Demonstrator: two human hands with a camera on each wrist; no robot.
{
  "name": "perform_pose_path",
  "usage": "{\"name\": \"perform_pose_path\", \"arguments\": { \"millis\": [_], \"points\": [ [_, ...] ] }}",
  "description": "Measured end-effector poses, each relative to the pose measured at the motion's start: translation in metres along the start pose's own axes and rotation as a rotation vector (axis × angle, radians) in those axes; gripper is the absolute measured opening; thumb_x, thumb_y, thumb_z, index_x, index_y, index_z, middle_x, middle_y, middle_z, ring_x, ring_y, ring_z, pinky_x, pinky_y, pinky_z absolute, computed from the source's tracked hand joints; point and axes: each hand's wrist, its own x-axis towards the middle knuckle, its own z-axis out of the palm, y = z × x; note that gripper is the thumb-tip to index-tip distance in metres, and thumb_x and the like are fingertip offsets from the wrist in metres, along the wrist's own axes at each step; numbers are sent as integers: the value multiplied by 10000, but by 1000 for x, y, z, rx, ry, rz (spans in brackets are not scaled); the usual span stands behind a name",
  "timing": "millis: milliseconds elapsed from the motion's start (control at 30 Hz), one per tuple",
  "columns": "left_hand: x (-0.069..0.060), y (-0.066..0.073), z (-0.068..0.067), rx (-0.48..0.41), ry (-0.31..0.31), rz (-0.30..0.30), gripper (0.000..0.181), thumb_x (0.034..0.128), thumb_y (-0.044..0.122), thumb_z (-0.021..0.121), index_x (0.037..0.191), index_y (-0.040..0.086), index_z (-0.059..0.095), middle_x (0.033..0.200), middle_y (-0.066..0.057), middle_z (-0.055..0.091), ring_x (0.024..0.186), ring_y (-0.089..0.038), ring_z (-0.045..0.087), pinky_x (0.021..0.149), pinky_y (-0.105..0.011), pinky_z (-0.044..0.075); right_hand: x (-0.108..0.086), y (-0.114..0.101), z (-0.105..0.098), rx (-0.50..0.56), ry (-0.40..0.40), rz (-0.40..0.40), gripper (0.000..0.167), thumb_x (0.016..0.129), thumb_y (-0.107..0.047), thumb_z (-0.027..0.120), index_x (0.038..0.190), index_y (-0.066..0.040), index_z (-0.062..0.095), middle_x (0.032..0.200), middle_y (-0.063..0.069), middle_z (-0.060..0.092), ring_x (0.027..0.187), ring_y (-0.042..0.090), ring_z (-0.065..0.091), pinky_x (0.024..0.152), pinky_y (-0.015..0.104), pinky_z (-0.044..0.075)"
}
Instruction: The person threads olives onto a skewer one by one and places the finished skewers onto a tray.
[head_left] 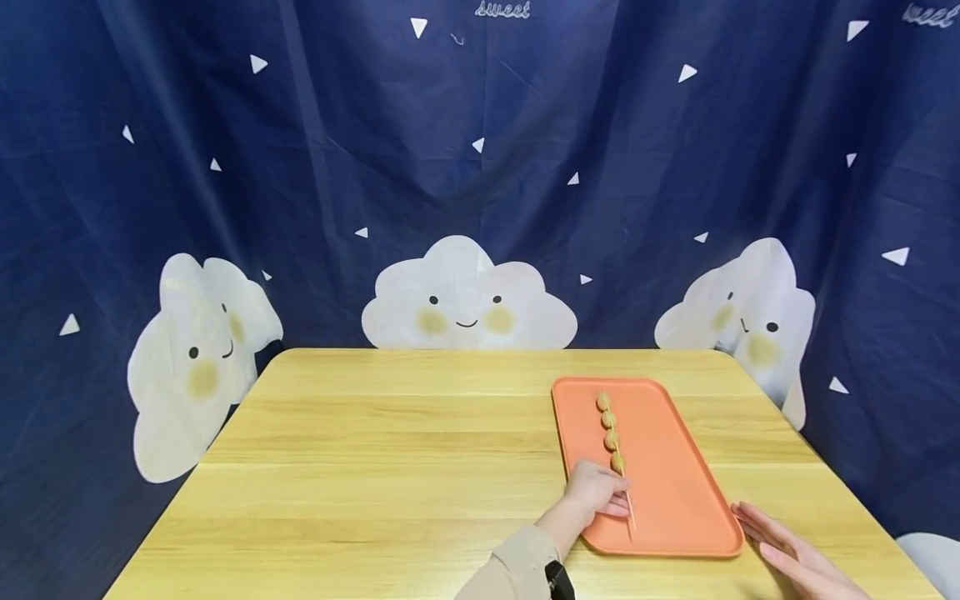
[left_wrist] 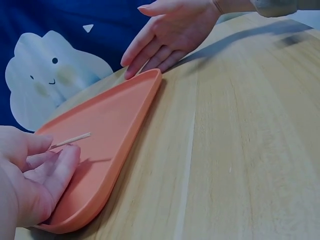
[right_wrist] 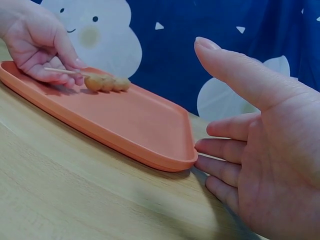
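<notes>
A skewer of several round brown balls [head_left: 609, 420] lies lengthwise over the left part of an orange tray [head_left: 667, 475]. My left hand [head_left: 596, 490] pinches its bare wooden stick between thumb and fingers, just below the lowest ball. In the left wrist view the stick's end [left_wrist: 75, 139] sticks out past the fingertips, above the tray floor. My right hand [head_left: 802, 554] is at the tray's near right corner, thumb apart and fingers extended. Its fingertips [right_wrist: 204, 146] appear to touch the tray's outer rim in the right wrist view.
The tray stands on the right side of a light wooden table [head_left: 360, 467]. Behind the table hangs a dark blue curtain [head_left: 315, 150] with white triangles and smiling clouds. A dark band [head_left: 558, 579] is on the left wrist.
</notes>
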Motion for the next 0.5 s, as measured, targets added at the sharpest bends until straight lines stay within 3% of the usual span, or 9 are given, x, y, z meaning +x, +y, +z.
{"name": "perform_pose_path", "arguments": {
  "millis": [433,500],
  "points": [
    [-2,6,-10,31,-40,23,24,812,-63,622,807,-70,645,626,-146,624,587,-268,650,546,-350,540,-1,-1,2,-136,103,-4,495,1019,-38,177,1293,-421,330,1330,-291,385,1179,-155,321,892,58,277],
    [-3,9,-13,43,-43,35,25,813,-43,633,820,-61,650,641,-157,631,596,-281,652,543,-354,540,-2,-1,3,-221,169,-20,468,1017,-31,203,1367,-327,299,1311,-295,399,1161,-158,337,874,59,291]
  ]
}}
